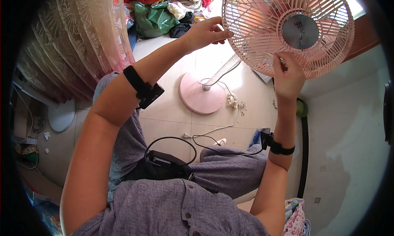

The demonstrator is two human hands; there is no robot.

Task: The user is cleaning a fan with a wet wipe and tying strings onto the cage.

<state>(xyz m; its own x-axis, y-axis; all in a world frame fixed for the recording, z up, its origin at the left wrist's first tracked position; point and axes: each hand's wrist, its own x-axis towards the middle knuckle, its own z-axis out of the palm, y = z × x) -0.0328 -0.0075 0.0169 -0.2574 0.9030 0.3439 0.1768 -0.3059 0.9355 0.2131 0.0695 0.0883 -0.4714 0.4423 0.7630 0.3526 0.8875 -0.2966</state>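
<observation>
A pink standing fan's round grille (250, 41) fills the upper right, with a grey disc (300, 32) at its centre and pink blades behind the wires. My left hand (207, 34) grips the grille's left rim, fingers curled and one fingertip lying over the edge. Below the disc, my right hand (289, 76) is closed in a pinch against the front of the grille. Something thin and pale shows near its fingertips, too small to name. Under the grille, the fan's pole (221, 71) slants down to a round pink base (201, 98) on the floor.
A patterned curtain (78, 34) hangs at the left. Clothes and a green plastic bag (155, 20) lie piled at the back. A white cord (217, 129) with a plug trails over the tiles. Another round pale base (61, 115) stands at the left; a wall (344, 133) rises at the right.
</observation>
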